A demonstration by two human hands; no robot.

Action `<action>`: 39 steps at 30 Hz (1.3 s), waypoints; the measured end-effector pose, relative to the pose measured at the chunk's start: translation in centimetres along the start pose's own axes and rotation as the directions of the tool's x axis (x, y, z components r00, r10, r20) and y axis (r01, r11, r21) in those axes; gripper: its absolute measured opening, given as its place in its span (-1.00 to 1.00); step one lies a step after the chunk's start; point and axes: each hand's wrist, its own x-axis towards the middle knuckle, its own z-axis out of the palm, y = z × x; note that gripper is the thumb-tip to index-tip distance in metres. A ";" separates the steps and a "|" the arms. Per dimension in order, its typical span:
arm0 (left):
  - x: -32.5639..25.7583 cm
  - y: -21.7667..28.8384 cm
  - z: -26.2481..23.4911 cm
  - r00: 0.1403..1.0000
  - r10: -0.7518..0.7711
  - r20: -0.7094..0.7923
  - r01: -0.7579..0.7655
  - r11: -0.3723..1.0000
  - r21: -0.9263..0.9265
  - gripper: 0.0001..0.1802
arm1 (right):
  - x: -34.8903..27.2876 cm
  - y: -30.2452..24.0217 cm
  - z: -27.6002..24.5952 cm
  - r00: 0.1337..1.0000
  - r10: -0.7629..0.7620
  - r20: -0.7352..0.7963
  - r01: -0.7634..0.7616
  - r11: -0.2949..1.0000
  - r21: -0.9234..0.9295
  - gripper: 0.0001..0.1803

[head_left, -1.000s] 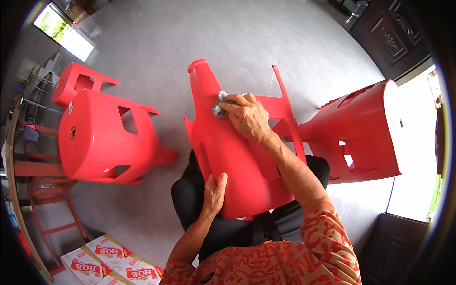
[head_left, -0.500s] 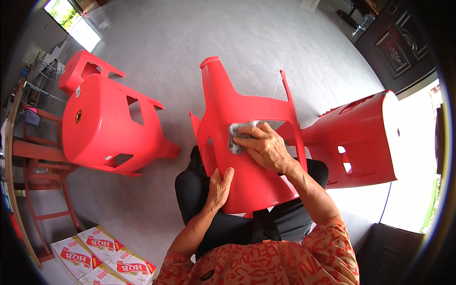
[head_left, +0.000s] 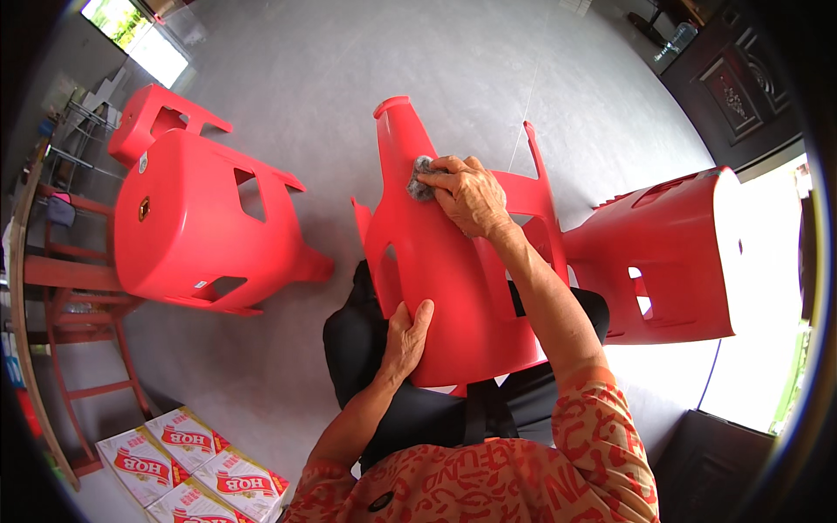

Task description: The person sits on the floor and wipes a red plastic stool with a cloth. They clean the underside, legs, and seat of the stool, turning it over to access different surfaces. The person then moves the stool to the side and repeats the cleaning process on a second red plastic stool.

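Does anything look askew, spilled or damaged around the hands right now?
Nothing stands out. The red stool under the left hand and the grey cloth in the right hand shows no visible crack. I see no spill on the floor. The side stools seem to lean, but lens distortion could explain that.

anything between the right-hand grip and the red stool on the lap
Only the grey cloth: it sits between the fingers of the right-hand grip and the red plastic stool, by one leg. Nothing else visible stands in the way.
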 end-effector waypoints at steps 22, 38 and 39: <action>-0.1 0.8 0.1 0.999 -0.022 0.040 0.025 0.997 -0.066 -0.44 | -9.0 -2.3 -3.2 0.978 -0.184 0.100 0.168 0.974 0.151 -0.62; 0.2 0.0 0.0 1.000 0.013 -0.010 -0.013 1.000 -0.009 -0.47 | -7.7 -2.0 -2.0 0.943 -0.324 -0.071 0.329 0.942 0.063 -0.65; 0.2 0.1 -0.1 1.000 -0.010 0.007 0.010 1.000 -0.003 -0.48 | -9.1 -2.2 -2.5 0.950 -0.310 -0.024 0.311 0.947 0.079 -0.65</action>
